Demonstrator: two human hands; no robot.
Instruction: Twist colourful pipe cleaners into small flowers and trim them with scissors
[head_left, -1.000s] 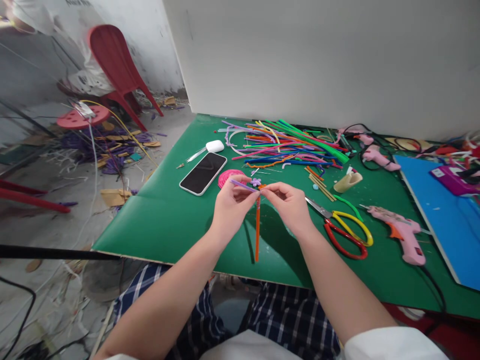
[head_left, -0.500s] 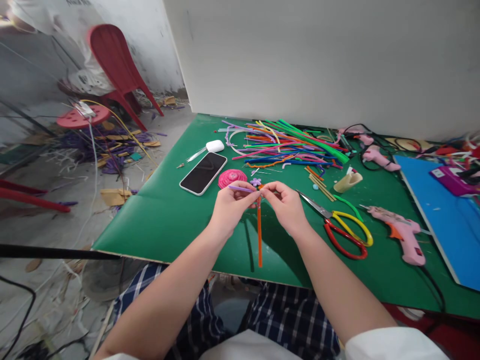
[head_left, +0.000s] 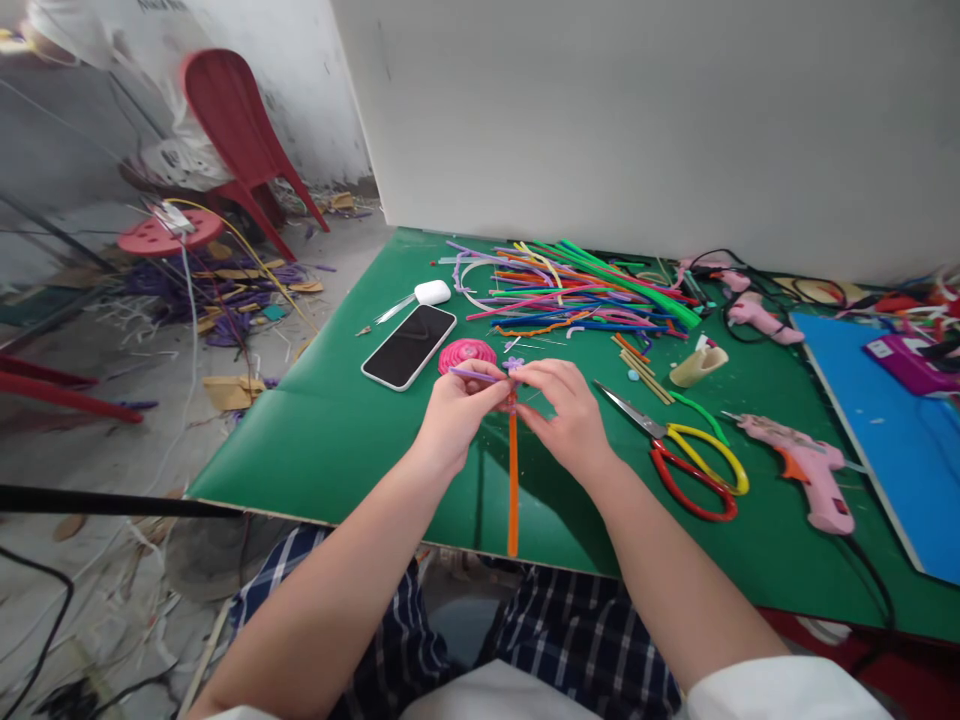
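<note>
The left hand (head_left: 454, 412) is closed and pinches the purple pipe cleaner (head_left: 474, 376), which points to 9 o'clock. The right hand (head_left: 570, 412) has its fingertips at the upper part of the orange pipe cleaner (head_left: 513, 485), which extends to 6 o'clock; I cannot tell if they grip it. From the hands, the small purple flower (head_left: 514, 363) is at 12 o'clock, the pink coiled disc (head_left: 466, 355) at 10, and the scissors (head_left: 658, 431) at 4.

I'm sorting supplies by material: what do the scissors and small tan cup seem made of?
Scissors: metal blades, by their grey shine; handles probably smooth plastic, by their glossy red and yellow. Tan cup: perhaps bamboo, matte, by its pale, woody tube.
</note>
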